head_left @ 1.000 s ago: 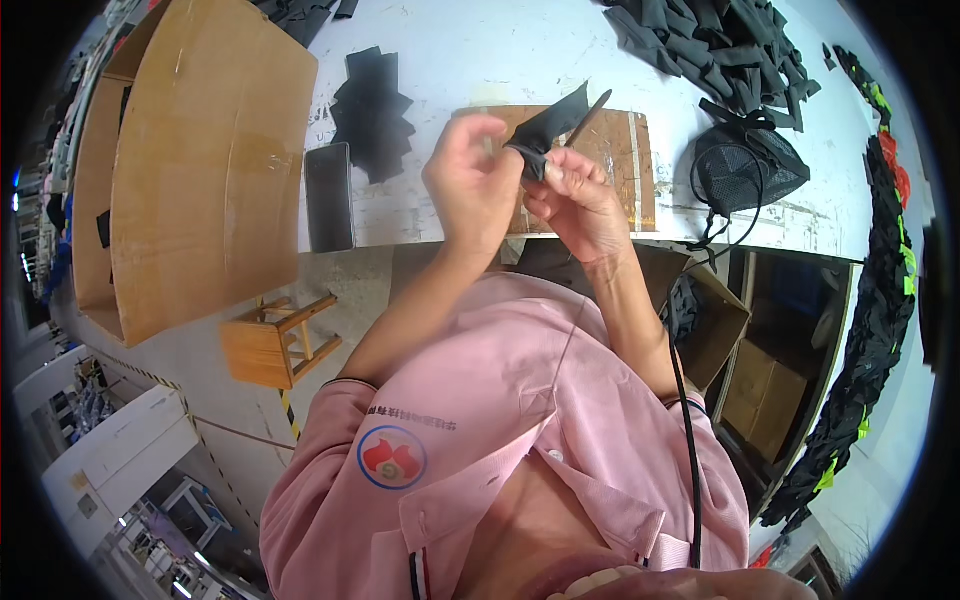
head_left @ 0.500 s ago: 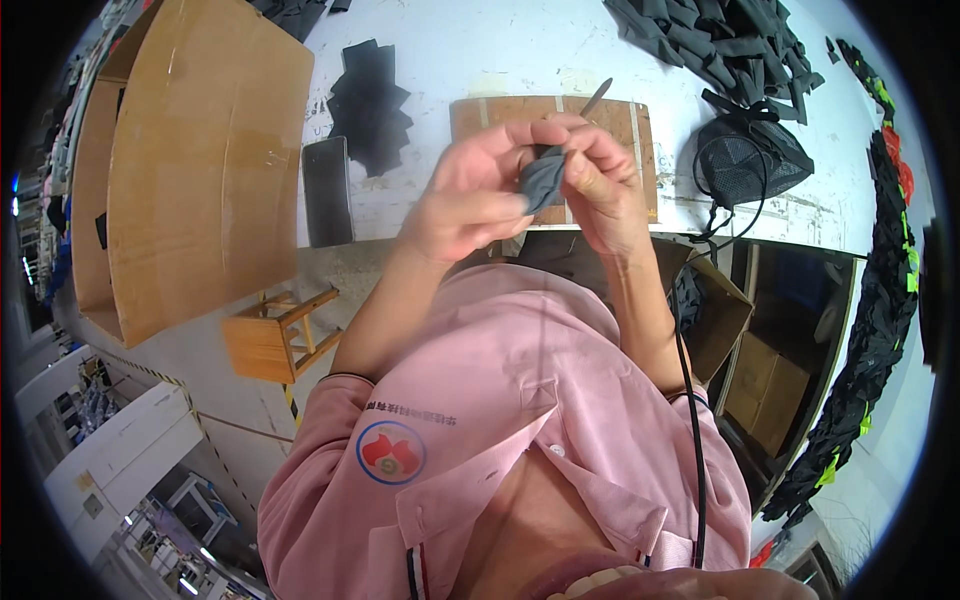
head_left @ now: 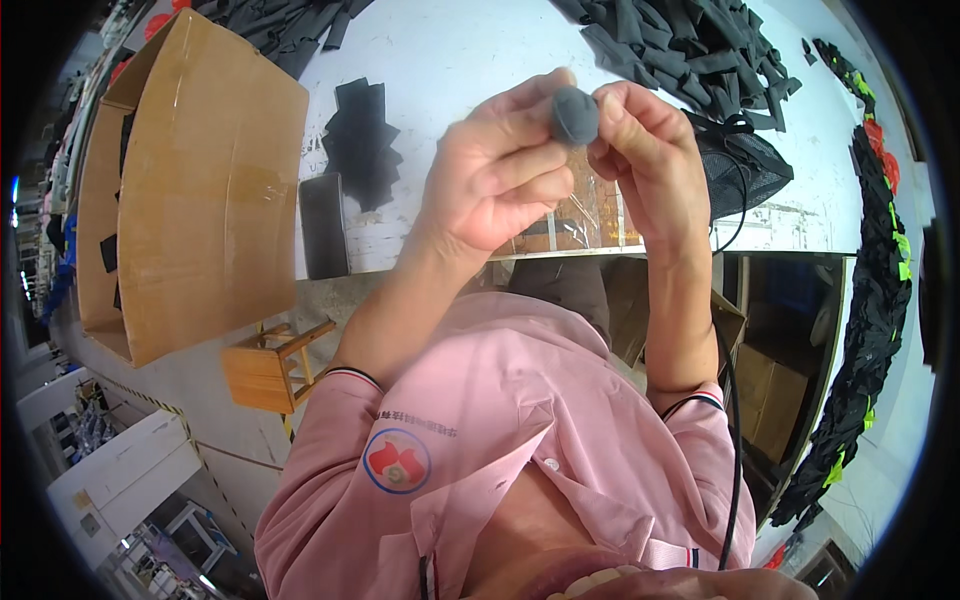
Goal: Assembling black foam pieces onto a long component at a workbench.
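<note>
A small dark grey fabric piece (head_left: 575, 115), rounded at the end that shows, is held up over the table. My left hand (head_left: 505, 165) has its fingers closed round the left side of the piece. At its right edge, my right hand (head_left: 650, 150) pinches with thumb and forefinger. Below the hands a brown board (head_left: 540, 238) lies at the table's near edge, largely hidden by them.
Dark fabric strips (head_left: 690, 55) are heaped at the far right, near a black mesh bag (head_left: 748, 172). On the left lie flat black pieces (head_left: 362, 145) and a dark phone-like slab (head_left: 323, 225). A large cardboard box (head_left: 210, 190) and a wooden stool (head_left: 265, 372) stand farther left.
Both hands have risen away from my body with the fabric piece, which now shows a rounded end instead of loose folds. The pointed tool seen on the board before is hidden.
</note>
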`<state>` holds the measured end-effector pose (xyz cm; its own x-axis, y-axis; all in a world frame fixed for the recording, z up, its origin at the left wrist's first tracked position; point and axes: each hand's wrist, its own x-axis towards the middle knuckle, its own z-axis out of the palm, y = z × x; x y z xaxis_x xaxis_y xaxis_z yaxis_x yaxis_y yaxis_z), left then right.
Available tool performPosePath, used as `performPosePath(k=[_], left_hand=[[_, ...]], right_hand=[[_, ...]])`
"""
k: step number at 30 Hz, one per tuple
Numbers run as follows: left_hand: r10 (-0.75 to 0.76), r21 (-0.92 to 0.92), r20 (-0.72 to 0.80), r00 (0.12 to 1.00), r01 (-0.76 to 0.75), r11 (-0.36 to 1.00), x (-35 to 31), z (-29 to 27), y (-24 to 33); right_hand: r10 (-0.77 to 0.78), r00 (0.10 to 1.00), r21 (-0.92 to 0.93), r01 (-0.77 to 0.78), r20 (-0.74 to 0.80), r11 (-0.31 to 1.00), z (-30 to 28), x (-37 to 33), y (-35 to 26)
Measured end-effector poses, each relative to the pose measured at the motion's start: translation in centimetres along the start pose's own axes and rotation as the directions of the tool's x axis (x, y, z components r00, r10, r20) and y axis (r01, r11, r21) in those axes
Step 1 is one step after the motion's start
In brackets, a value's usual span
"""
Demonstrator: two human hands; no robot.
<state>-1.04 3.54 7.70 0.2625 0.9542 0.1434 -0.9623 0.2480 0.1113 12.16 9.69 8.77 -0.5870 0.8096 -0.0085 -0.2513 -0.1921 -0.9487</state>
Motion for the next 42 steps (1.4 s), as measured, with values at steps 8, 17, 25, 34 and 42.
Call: performPosePath(k=[8, 17, 25, 34, 42], left_hand=[[-0.039, -0.049, -0.349, 0.936, 0.024, 0.999, -0.3, -9.4, -0.1], [0.451, 0.979, 0.201, 0.869, -0.199, -0.053, 0.2, -5.6, 0.0], [0.751, 0.838, -0.031, 0.660, -0.392, 0.379, -1.1, -5.7, -1.2], [0.308, 0.962, -0.036, 0.951, -0.051, 0.269, 1.9, -3.9, -0.7], [0.400, 0.999, 0.024, 0.916, -0.033, 0.016, 1.3, -5.0, -2.2]], right_hand=[[0.381, 0.924, 0.123, -0.383, 0.037, 0.916, -5.1, 1.0, 9.2], [0.070, 0.997, -0.248, -0.076, -0.032, 0.966, -4.8, 0.5, 7.3], [-0.371, 0.859, -0.921, 0.389, 0.353, 0.023, -2.1, 0.3, 4.2], [-0.382, 0.899, -0.772, 0.395, 0.214, 0.497, -4.4, 0.1, 8.4], [-0.111, 0.985, -0.757, 0.172, 0.132, 0.631, -5.2, -0.1, 10.7]])
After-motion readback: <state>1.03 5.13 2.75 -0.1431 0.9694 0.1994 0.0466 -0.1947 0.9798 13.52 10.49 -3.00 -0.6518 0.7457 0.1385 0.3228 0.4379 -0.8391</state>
